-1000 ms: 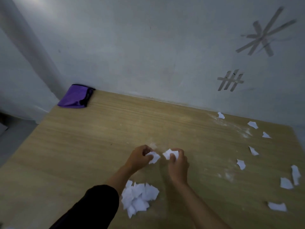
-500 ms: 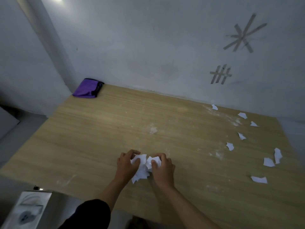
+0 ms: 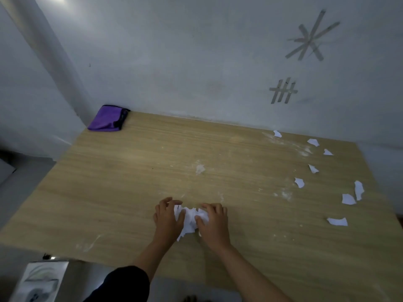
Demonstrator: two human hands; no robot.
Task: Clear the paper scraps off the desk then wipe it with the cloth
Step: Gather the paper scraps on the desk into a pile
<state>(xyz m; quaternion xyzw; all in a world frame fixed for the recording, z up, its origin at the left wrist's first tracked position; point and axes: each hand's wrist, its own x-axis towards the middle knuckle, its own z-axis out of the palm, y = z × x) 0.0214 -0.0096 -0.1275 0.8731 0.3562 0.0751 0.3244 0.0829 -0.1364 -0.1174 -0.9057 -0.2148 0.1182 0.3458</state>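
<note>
A heap of white paper scraps lies on the wooden desk near its front edge. My left hand and my right hand close in on the heap from both sides, fingers curled round the scraps. Several loose scraps are scattered along the right side, among them one at the back, one in the middle and one near the front. A folded purple cloth sits at the desk's back left corner against the wall.
White dust smears mark the desk at its middle and back right. A grey wall with tape marks stands behind the desk. A white box lies on the floor below the front left edge.
My hands, each with a scrap, moved back toward the front edge and came down on the heap, now gathering it between them. The camera view pulled back.
</note>
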